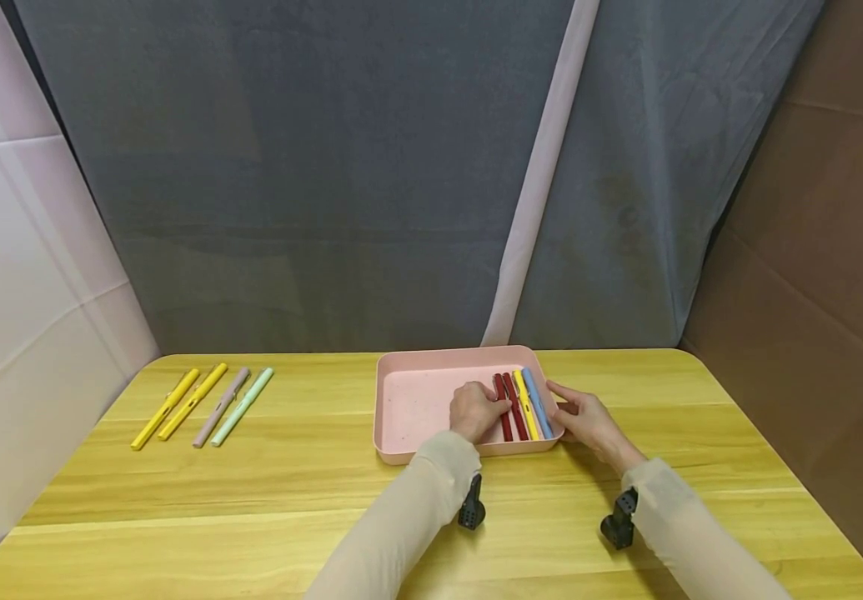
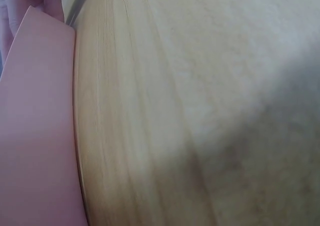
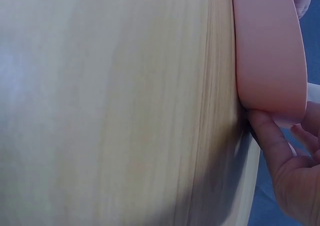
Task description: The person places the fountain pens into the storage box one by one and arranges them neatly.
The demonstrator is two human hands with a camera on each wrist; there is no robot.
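A pink tray stands on the table, its front wall close up in the left wrist view. At its right end lie two dark red pens, a yellow pen and a blue pen, side by side. My left hand reaches over the front wall and pinches the leftmost dark red pen, fingers curled over its middle. Outside the right wall, my right hand holds the tray near its front corner. In the right wrist view the thumb is low against that corner, fingers by the rim.
Two yellow pens, a mauve pen and a mint green pen lie slanted in a row on the left of the wooden table. A grey curtain hangs behind the table's back edge.
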